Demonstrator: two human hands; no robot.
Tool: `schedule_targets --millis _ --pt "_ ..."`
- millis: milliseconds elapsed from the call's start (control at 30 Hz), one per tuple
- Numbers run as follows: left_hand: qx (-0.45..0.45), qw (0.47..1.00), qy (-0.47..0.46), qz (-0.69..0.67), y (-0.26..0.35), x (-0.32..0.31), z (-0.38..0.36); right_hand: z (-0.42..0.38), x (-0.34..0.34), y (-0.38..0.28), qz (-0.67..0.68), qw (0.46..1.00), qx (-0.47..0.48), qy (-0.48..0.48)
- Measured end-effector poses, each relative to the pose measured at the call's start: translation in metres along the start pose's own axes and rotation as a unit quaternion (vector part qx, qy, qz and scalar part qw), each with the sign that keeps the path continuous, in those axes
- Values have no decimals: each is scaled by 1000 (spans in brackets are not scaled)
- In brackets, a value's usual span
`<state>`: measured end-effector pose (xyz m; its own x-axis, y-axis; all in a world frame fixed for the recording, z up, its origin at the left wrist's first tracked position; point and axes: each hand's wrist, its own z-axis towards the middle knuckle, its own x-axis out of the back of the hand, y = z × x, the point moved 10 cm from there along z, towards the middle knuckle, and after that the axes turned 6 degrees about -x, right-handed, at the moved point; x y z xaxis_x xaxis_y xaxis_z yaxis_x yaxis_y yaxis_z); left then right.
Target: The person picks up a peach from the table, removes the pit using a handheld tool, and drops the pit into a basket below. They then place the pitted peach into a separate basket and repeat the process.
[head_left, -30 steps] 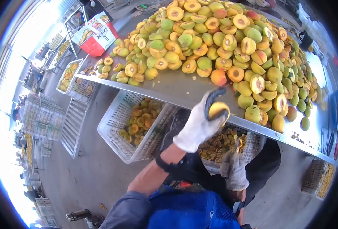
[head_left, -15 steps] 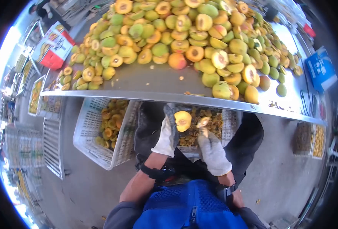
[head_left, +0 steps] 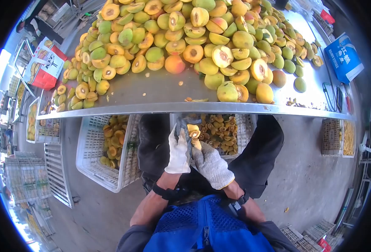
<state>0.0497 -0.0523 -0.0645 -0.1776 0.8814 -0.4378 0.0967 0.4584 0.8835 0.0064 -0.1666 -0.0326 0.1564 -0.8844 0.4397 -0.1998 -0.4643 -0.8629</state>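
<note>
Your left hand (head_left: 179, 152) and right hand (head_left: 210, 164), both gloved, have their fingers wrapped around 1 peach half (head_left: 192, 131) over the white crate (head_left: 246, 126).

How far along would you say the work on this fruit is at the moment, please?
Done: two white crates under the table hold fruit halves, one by the left leg and one between the knees. In hand: the gloved left hand and right hand meet on one fruit half over the middle crate. Left: a big pile of fruit on the metal table, many whole, so most looks undone.
</note>
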Motion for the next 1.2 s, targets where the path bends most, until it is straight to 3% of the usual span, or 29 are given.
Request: schedule_targets --millis 67,100,200,300,467,567,633,667,767,800,833,900,933,967,1033,1067,1100,1133,1167,1200 --pt "20 999 26 19 -5 7 -3 -6 1 -9 -8 996 86 23" --pt "30 998 38 28 -7 9 -3 -2 -5 0 55 997 30 -34" --pt "9 993 -108 49 -2 -5 9 -7 -20 13 243 944 -124 -183" --pt "-27 981 -169 97 16 -23 8 -21 -33 12 427 838 -216 -261" --pt "-11 984 -175 -39 16 -39 1 -35 -48 3 652 639 -279 -298" --pt "40 975 -200 -94 -15 -23 6 -32 -41 3 594 702 -261 -293" --pt "85 968 -204 -121 -33 -12 6 -34 -46 3 613 679 -230 -332" --pt "139 965 -140 -173 -36 -12 1 -35 -48 2 621 667 -214 -353" --pt "162 932 -93 -310 -54 -3 4 -38 -48 -2 652 631 -188 -376" --pt "123 969 -49 -207 -31 -7 7 -40 -39 -10 656 612 -156 -412" --pt "93 987 -51 -120 -17 -4 9 -38 -32 -1 671 624 -141 -374" --pt "83 995 -56 -20 19 4 7 -21 -17 42 604 755 -185 -179" --pt "-37 984 -69 158 41 22 11 -13 -9 40 492 829 -176 -197" --pt "-53 980 -58 185 36 61 16 -8 -18 81 491 797 -334 -106" --pt "-23 982 125 139 57 128 5 -8 -23 80 647 681 -323 -116" --pt "-75 941 120 307 106 113 -5 -5 -19 79 601 727 -312 -111" --pt "-268 737 21 620 157 92 0 -3 -16 75 553 770 -301 -105" --pt "-231 644 51 728 192 68 -1 -2 -13 73 503 809 -289 -96" --pt "-259 566 97 777 210 65 -3 -1 -16 74 509 806 -290 -91" --pt "-283 574 80 764 224 51 4 -2 -19 77 513 803 -291 -86"
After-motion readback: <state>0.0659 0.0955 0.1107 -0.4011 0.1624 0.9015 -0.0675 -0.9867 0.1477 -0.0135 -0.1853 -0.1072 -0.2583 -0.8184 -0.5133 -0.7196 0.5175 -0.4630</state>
